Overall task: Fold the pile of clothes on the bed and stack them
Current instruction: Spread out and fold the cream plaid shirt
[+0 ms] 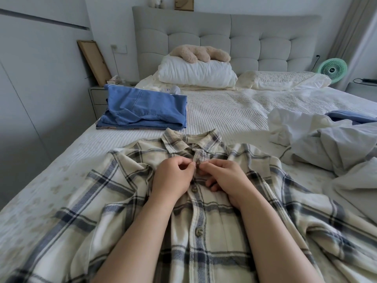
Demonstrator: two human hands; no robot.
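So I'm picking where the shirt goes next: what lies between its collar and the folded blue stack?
Only bare white bedspread, between plaid shirt and blue stack, head view.

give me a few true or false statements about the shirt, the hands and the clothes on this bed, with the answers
1. Both hands, the left hand and the right hand, work at a button on the plaid shirt. True.
2. The plaid shirt is already folded into a neat square. False: it lies spread open and flat on the bed.
3. Folded blue clothes sit at the far left of the bed. True.
4. The unfolded pile of clothes lies left of the shirt. False: it lies to the right.
5. A plush toy rests on top of a white pillow. True.
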